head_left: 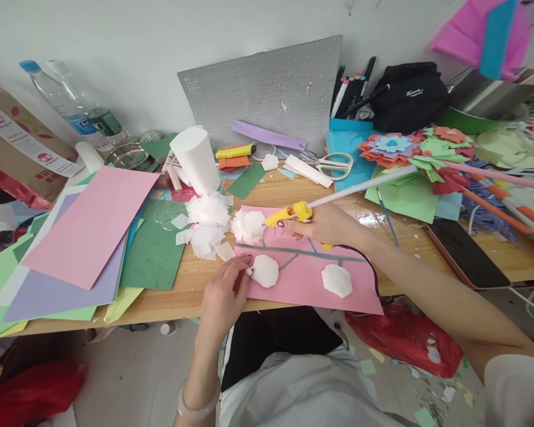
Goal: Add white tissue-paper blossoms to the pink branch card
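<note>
My right hand (324, 224) grips a yellow hot glue gun (289, 214), a long glue stick (365, 185) sticking out of its back. The nozzle points left at a ruffled white paper flower (248, 226) on the pink sheet (289, 290). Dark branch lines (302, 252) run across that sheet. My left hand (226, 290) rests at the sheet's left edge, fingertips pinched on a small white paper piece (250, 271). Beside those fingers lies a white paper disc (266, 271); another white disc (337, 280) sits farther right. White paper petals (207, 222) are heaped left of the sheet.
Coloured paper sheets (89, 231) are stacked on the left. A white paper roll (196, 160) stands behind the petals. Scissors (336, 166) and a yellow cutter (231, 152) lie at the back, below a grey cutting mat (267, 89). A phone (467, 252) lies at right.
</note>
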